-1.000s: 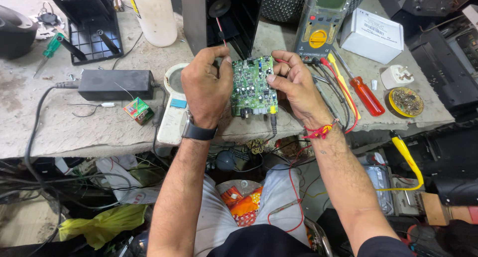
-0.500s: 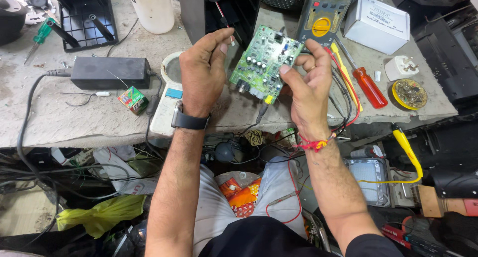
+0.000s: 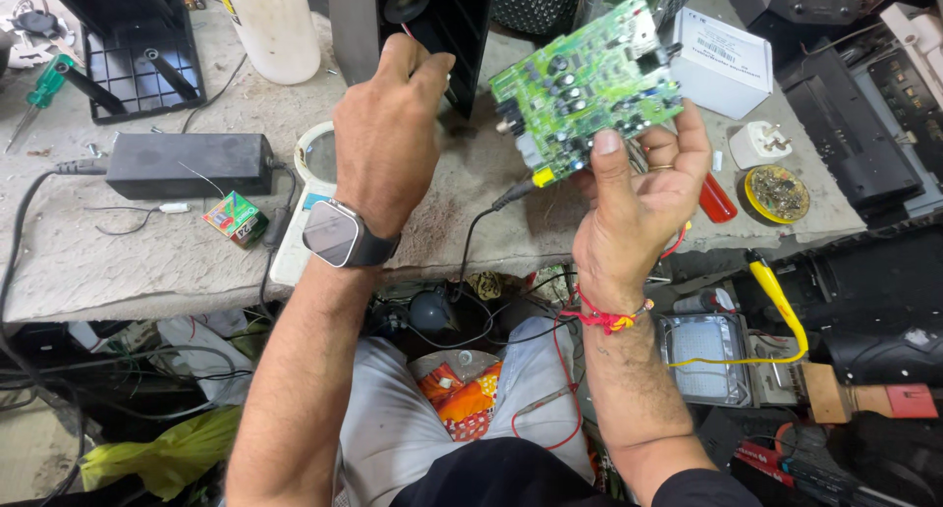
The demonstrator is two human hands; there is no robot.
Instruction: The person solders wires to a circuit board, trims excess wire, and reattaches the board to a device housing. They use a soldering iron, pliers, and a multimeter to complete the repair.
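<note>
My right hand [image 3: 634,188] holds a green circuit board [image 3: 589,80] up over the workbench, thumb on its lower edge, component side facing me. The board is tilted, its right end higher. My left hand [image 3: 388,134], with a grey smartwatch on the wrist, is closed beside the board's left end, pinching something thin near a red wire; what it holds is hidden. A black speaker box [image 3: 432,21] stands right behind the left hand.
On the grey bench [image 3: 128,261]: a black power adapter [image 3: 187,163], a small green box [image 3: 234,217], a white bottle [image 3: 265,26], a green screwdriver [image 3: 44,84], a white carton [image 3: 722,60], a red-handled tool [image 3: 717,197], a round tin [image 3: 776,193]. Cables hang below.
My right hand has lifted the circuit board up and to the right, now holding it alone. My left hand has let go of the board and moved left toward the speaker box.
</note>
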